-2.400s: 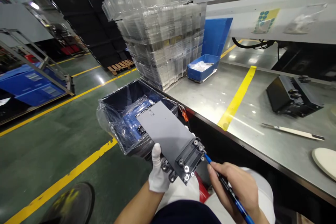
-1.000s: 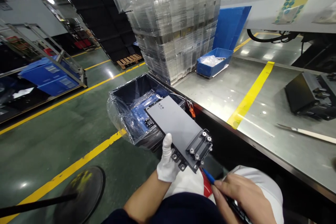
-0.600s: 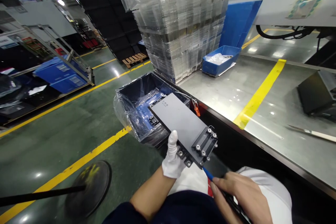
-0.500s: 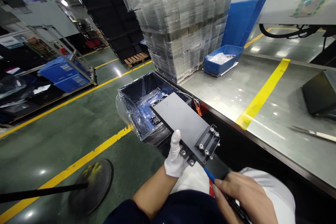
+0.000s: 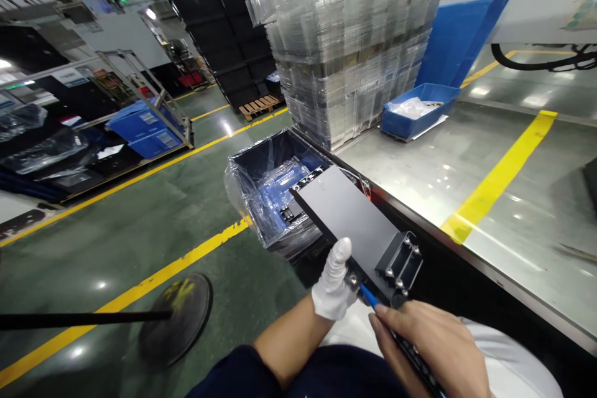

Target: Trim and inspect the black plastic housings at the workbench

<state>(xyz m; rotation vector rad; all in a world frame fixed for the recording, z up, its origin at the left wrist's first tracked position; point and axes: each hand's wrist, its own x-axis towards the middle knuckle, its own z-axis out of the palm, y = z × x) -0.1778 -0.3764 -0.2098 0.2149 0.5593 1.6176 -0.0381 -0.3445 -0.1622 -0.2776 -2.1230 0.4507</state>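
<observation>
Grey-faced panel (image 5: 354, 214): up in the air in front of you, tilted, its far end overlapping the bin from your viewpoint. It's in hand with the pen right at its edge, so I'd call this mid-job.
Side lug (image 5: 353, 279): this is the spot getting attention, pen tip at or just beside its metal ring. Too small to tell if there's any mark on it.
Ribbed end block (image 5: 396, 261): metal fasteners all look seated to me, but I can't tell which ones you've been over, so what's left is anyone's guess.
Left hand (image 5: 332, 280): white glove on, gripping the panel's near edge, thumb up top.
Right hand (image 5: 441, 336): bare, pinching the blue pen (image 5: 370, 296) between thumb and fingers.
Lined bin (image 5: 270, 152): just past the panel, clear plastic draped over the rim, blue stuff and a dark ribbed piece inside. Can't tell if those are finished or waiting.
Metal bench (image 5: 392, 168): off to your right, with yellow tape (image 5: 504, 180), a small blue tray (image 5: 396, 127) and stacked clear trays (image 5: 345, 74) beyond.
</observation>
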